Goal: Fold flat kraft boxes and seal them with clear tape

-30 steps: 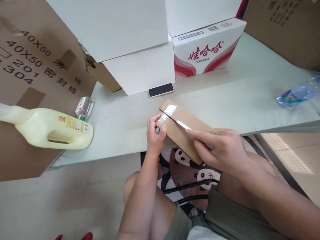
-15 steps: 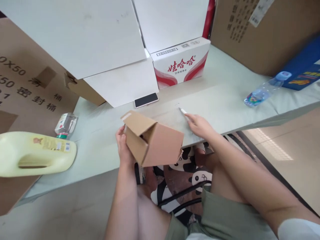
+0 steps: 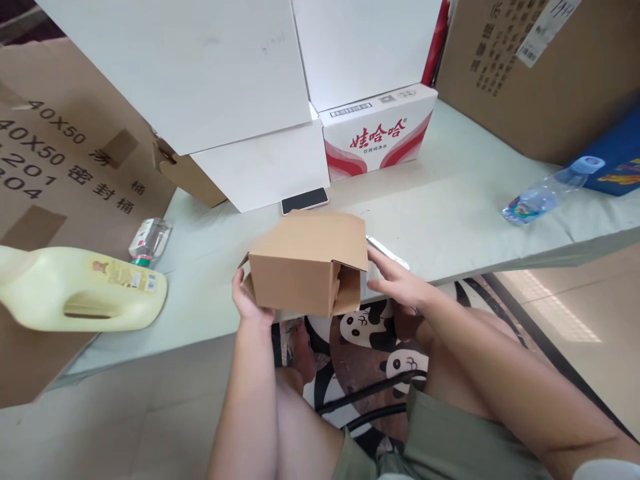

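A small brown cardboard box (image 3: 300, 260) is tilted at the table's front edge, with flaps standing open at its right end and a flap out at its left. My left hand (image 3: 249, 298) grips the box at its left end, some fingers hidden behind the flap. By the right end, my right hand (image 3: 403, 283) has its fingers apart and holds nothing; whether the fingertips touch the cardboard I cannot tell. Just beyond that hand a slim white tool (image 3: 393, 255), its exact kind unclear, lies on the table.
The pale-covered table (image 3: 460, 200) bears a phone (image 3: 305, 200), a red-and-white carton (image 3: 377, 143), white boxes (image 3: 260, 167) and a clear bottle (image 3: 545, 193). Leftward are a yellow jug (image 3: 115, 293), a small bottle (image 3: 150, 240) and a large carton (image 3: 75, 153).
The cardboard box has been turned, so its open end now faces right. My right hand has let go of the slim white tool, leaving it on the table, and has come closer to the box.
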Available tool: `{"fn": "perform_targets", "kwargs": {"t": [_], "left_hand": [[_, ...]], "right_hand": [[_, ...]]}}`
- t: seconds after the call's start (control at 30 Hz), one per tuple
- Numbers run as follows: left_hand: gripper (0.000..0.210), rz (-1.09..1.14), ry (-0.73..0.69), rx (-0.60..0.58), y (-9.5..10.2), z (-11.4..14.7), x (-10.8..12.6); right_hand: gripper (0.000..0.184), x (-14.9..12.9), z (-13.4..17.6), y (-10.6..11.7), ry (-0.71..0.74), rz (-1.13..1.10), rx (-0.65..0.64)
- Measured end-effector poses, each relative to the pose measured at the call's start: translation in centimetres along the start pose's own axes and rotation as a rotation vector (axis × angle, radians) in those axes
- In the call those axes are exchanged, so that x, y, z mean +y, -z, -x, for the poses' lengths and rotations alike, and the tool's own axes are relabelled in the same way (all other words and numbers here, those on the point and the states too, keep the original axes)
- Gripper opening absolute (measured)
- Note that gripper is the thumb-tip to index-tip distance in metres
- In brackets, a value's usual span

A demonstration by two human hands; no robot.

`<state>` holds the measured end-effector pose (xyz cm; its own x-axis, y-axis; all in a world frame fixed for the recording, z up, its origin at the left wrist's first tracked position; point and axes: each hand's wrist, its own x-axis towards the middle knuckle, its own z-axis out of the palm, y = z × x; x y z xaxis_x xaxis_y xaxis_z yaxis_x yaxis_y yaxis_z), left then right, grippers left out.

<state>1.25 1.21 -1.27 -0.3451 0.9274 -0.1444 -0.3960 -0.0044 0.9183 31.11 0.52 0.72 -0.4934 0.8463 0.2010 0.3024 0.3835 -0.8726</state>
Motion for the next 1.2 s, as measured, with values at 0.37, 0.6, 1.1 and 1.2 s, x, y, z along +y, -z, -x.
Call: {"fn": "perform_targets", "kwargs": {"t": [0.37,0.6,1.1,1.2], "left_hand": [[0.059,-0.288,-0.110,-0.203,-0.2,-0.4,-1.9],[0.063,-0.366,-0.213,-0.207,-0.5,-0.5,-2.3],[0.052,-0.350,-0.226,0.005,-1.0,0.1,-1.1],[0.043,-0.186,-0.139,-0.065,-0.8,0.1,-1.0]], "right_hand": [[0.074,0.1,-0.5,-1.2,-0.059,-0.078,0.151],[0.041,-0.8,-0.7,-1.3,-0.178,-0.051,0.195],[0.035,-0.3,-0.6,-1.0,-0.288,-0.169,0.427],[0.038,0.3,-0.8,-0.9,-0.348,-0.356,0.587]]}}
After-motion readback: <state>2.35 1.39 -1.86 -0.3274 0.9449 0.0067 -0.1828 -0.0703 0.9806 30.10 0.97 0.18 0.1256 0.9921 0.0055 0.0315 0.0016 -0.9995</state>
